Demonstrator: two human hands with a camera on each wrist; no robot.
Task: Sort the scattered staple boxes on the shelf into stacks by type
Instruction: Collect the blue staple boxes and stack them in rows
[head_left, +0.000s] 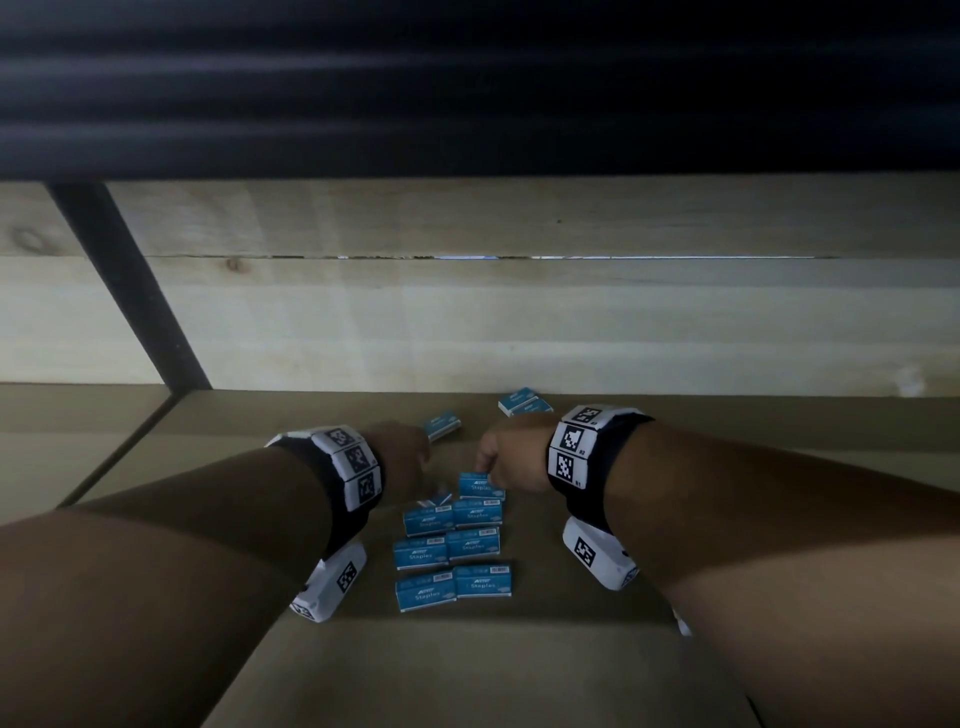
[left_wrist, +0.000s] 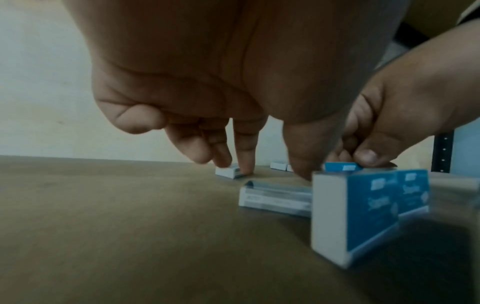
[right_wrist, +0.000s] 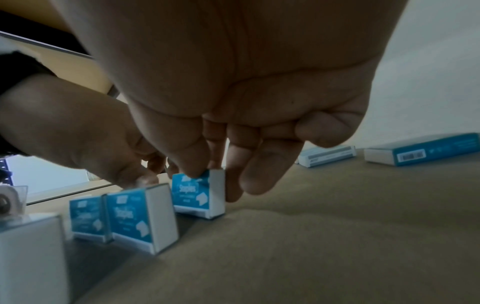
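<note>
Upright staple boxes (head_left: 426, 590), farthest one (right_wrist: 198, 195) between right-hand fingers (right_wrist: 193, 164).

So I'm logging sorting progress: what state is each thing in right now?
Right hand: pinching the rearmost upright blue staple box.
Left hand: fingers down, holding nothing visible.
Six upright blue boxes: standing in paired rows.
Flat boxes at the back: lying unsorted.
</note>
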